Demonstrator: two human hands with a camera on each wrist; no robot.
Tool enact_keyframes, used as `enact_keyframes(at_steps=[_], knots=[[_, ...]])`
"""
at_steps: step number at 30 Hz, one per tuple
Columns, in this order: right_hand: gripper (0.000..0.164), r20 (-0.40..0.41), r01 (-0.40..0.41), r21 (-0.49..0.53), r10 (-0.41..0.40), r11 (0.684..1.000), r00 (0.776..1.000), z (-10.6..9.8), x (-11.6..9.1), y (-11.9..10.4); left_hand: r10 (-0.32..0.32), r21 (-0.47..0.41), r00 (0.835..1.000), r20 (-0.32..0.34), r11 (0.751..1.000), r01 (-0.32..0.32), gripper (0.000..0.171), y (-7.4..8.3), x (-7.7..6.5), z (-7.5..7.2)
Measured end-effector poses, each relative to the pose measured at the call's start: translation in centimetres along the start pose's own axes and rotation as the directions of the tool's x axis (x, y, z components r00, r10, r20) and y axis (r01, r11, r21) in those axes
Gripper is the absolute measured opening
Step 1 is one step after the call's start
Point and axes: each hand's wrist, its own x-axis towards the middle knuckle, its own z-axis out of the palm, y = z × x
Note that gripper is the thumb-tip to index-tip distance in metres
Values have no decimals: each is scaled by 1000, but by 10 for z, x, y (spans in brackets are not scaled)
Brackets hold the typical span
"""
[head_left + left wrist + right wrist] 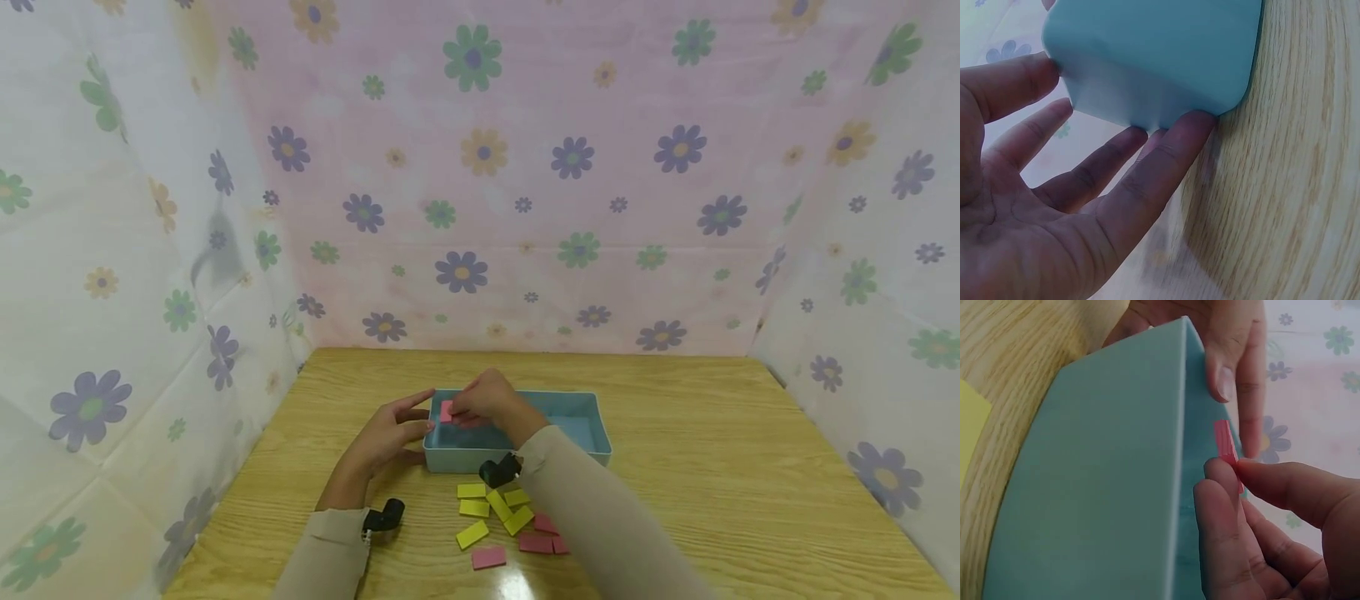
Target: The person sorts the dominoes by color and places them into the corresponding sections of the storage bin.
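Note:
A pale blue rectangular bin stands on the table. Inside its left end, my right hand pinches a thin pink rectangular block between thumb and fingertips. The right wrist view shows this pink block tilted just inside the bin's wall. At the bin's left end is my left hand, its fingers spread and fairly straight. In the left wrist view several fingertips touch the outside of the bin's end wall; that hand holds no block.
On the table in front of the bin lie several yellow blocks and several pink blocks, some partly behind my right sleeve. Flower-patterned cloth hangs behind and at both sides.

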Motion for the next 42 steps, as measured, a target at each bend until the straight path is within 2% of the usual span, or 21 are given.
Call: enact_keyframes(at_steps=[13, 20, 27, 32, 38, 42], knots=[[3, -88, -84, -57, 79, 995, 993, 21, 7, 6, 4, -11, 1000, 7, 1000, -4, 65, -2, 2, -1], [6, -78, -109, -97, 102, 989, 992, 25, 9, 7, 6, -22, 1000, 10, 1000, -6, 65, -1, 1, -1], [10, -101, -119, -150, 104, 982, 989, 24, 8, 8, -3, -26, 1000, 13, 1000, 3, 68, -1, 0, -1], [16, -88, -113, -102, 105, 988, 991, 22, 10, 11, 1, -32, 1000, 14, 1000, -1, 67, -2, 0, -1], [42, -14, -106, 39, 107, 994, 994, 20, 5, 13, 10, -32, 1000, 17, 999, -10, 66, -1, 0, 0], [55, 57, -119, 139, 112, 983, 992, 21, 7, 16, 10, -42, 1000, 28, 999, -9, 68, -1, 0, 0]])
